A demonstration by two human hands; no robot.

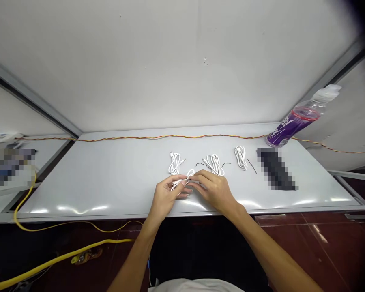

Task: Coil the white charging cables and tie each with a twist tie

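While both hands work close together above the near part of the table (94, 182), the left hand (166, 198) pinches a thin white cable (179, 183) between thumb and fingers. The right hand (211, 190) curls over the same cable with its fingertips closed on it, though the fingers hide part of the contact. Neither hand is released. The cable sits between the hands, just above the table, with a small loose loop standing up. It looks light, soft and limp, with a smooth sheath, so it would likely flop unless taken by the gathered loops or near a plug end. Just beyond the hands lie three white coils, each in narrow loops: left coil (174, 163), middle coil (213, 164), right coil (240, 157). A thin black wire (197, 165) lies by the middle coil, and a short black wire (252, 166) lies beside the right coil. Further right is a pixelated dark object (275, 168). Along the far edge runs a twisted red-yellow wire (170, 137), and a purple bottle (292, 127) leans tilted at far right. A yellow cable (57, 253) trails across the floor, near left.
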